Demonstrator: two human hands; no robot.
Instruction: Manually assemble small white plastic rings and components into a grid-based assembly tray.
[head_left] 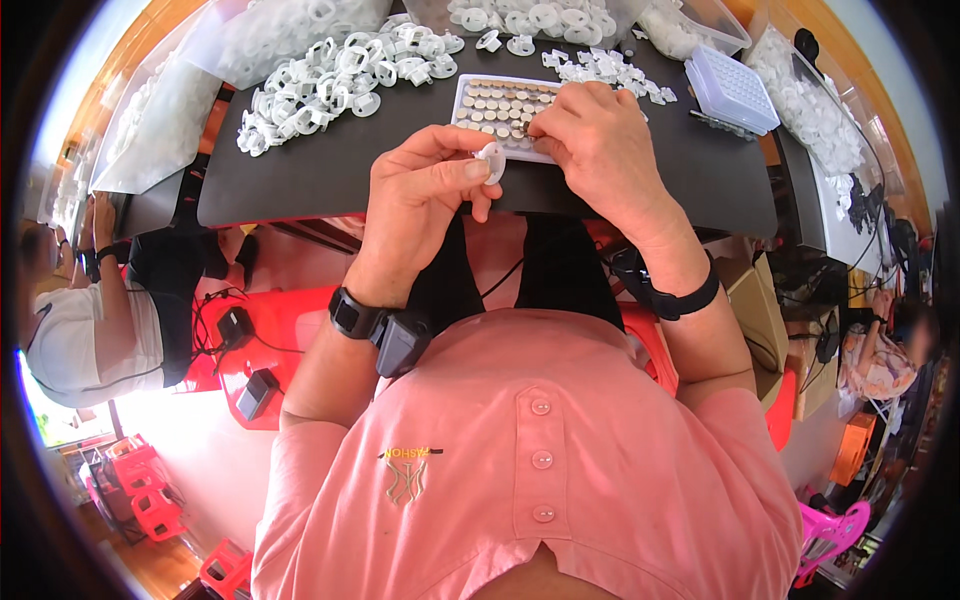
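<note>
My left hand (pixel 415 195) pinches a small white round plastic part (pixel 493 162) between thumb and fingers, just in front of the tray's left side. The white tray (pixel 532 155) lies on the dark table and holds rows of small silver discs (pixel 490 103) that look like button cells. Over its right side, my right hand (pixel 608 150) has its fingers bent together, tips down among the discs. Whether a disc is between those fingertips is hidden. A heap of similar white plastic parts (pixel 335 80) spreads at the left of the tray, and smaller white pieces (pixel 610 72) lie behind it.
Clear plastic bags (pixel 165 130) of white parts line the table's (pixel 300 185) left and far edges. Right of the tray stands a stack of pale trays (pixel 732 90), with another filled bag (pixel 815 105) beyond. Other people sit at far left and far right.
</note>
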